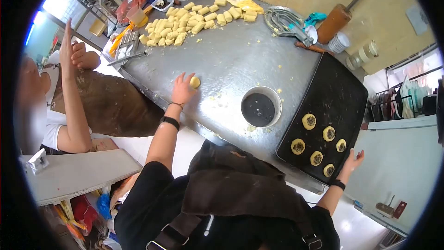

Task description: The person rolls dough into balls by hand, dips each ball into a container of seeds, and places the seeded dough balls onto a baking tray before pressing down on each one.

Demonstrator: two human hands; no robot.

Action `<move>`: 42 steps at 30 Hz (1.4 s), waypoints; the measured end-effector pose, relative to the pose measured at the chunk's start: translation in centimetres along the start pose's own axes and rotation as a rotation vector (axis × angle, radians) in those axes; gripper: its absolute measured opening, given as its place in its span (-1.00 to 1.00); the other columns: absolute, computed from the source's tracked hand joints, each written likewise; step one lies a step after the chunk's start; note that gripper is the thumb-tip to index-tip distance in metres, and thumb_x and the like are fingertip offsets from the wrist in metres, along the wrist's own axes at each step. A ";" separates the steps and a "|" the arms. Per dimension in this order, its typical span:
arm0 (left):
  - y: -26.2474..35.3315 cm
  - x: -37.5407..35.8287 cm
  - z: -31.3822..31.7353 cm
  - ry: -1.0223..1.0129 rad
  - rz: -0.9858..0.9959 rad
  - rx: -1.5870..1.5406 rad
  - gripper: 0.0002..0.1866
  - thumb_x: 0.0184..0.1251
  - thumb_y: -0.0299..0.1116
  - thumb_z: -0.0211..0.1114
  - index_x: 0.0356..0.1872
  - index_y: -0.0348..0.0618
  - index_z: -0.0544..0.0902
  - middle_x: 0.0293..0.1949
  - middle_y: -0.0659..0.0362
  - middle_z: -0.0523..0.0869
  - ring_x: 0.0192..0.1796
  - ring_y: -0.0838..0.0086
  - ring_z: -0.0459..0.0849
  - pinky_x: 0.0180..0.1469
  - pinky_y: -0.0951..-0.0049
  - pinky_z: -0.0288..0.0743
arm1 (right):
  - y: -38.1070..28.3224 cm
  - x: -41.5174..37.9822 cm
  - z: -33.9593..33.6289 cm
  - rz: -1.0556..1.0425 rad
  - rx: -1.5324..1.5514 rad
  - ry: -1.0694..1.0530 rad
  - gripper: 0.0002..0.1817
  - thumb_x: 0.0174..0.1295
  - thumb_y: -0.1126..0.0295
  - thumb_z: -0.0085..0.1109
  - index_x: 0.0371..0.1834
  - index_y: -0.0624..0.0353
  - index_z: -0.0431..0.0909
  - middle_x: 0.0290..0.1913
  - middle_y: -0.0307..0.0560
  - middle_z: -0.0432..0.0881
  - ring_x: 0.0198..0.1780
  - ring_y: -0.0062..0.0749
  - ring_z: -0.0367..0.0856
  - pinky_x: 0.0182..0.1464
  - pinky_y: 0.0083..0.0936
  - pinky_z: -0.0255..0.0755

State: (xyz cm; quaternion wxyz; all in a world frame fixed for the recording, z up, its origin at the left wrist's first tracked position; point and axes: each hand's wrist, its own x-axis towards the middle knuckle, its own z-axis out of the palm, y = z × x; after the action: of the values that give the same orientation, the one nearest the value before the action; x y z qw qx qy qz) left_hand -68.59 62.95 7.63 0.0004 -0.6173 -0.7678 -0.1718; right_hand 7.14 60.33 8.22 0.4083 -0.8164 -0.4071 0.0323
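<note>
My left hand point(183, 89) is over the near left part of the metal table point(217, 60), fingers spread, its fingertips at a small round piece of dough point(194, 82). My right hand point(352, 161) hangs at the near right edge of the black tray point(340, 88), fingers apart and holding nothing. On the tray lie several flat dough rounds point(316, 158) with dark seeds on top. Between my hands stands a round container point(279, 106) with dark seeds inside. Many short dough pieces point(178, 24) are heaped at the table's far side.
A person point(69, 88) in a brown apron stands at the left, hands raised. Metal tools point(284, 21), a wooden roller point(335, 22) and stacked white cups point(339, 42) are by the far wall. A scraper point(127, 59) lies at the left edge.
</note>
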 end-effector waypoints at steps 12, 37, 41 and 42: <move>1.4 4.7 -0.1 -0.215 -0.317 -0.530 -0.64 -0.02 -0.32 0.44 -0.15 -0.07 0.57 -0.19 -0.04 0.67 -0.12 0.17 0.67 -0.07 0.28 0.55 | -13.3 -11.0 -0.3 0.100 0.364 -0.060 -0.37 0.12 0.43 0.31 0.29 0.09 0.29 0.17 -0.07 0.41 0.22 -0.33 0.34 0.25 -0.30 0.21; 27.6 0.1 -5.7 -1.071 0.130 -1.305 -0.51 0.22 -0.48 0.28 0.17 -0.11 0.33 -0.08 0.15 0.54 -0.15 0.52 0.60 -0.12 0.42 0.60 | -31.7 -16.7 2.6 -0.715 0.398 -0.845 -0.34 -0.08 0.31 0.39 0.18 0.13 0.41 0.08 0.02 0.46 0.14 -0.10 0.43 0.19 -0.29 0.33; 27.5 -1.3 -5.6 -1.170 -0.238 -1.533 -0.51 0.43 -0.37 0.09 0.30 -0.11 0.14 0.12 0.07 0.42 0.04 0.38 0.58 -0.01 0.30 0.64 | -31.5 -15.6 4.7 -0.573 0.413 -0.915 -0.53 -0.02 0.30 0.34 0.00 0.14 0.52 -0.08 0.00 0.53 -0.03 -0.10 0.53 0.00 -0.32 0.44; 27.5 -1.5 -5.7 -1.185 -0.320 -1.575 -0.53 0.46 -0.34 0.05 0.30 -0.11 0.14 0.14 0.06 0.41 0.08 0.35 0.57 0.01 0.29 0.63 | -31.2 -14.8 5.2 -0.568 0.389 -0.879 -0.55 -0.02 0.30 0.34 -0.03 0.16 0.52 -0.10 0.01 0.54 -0.05 -0.08 0.53 -0.01 -0.32 0.45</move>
State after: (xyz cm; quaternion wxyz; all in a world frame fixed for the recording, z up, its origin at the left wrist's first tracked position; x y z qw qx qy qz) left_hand -43.40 64.92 19.93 -0.8153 -0.3166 -0.3853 -0.2941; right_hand -24.63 63.94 22.24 0.3360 -0.4941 -0.7295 0.3329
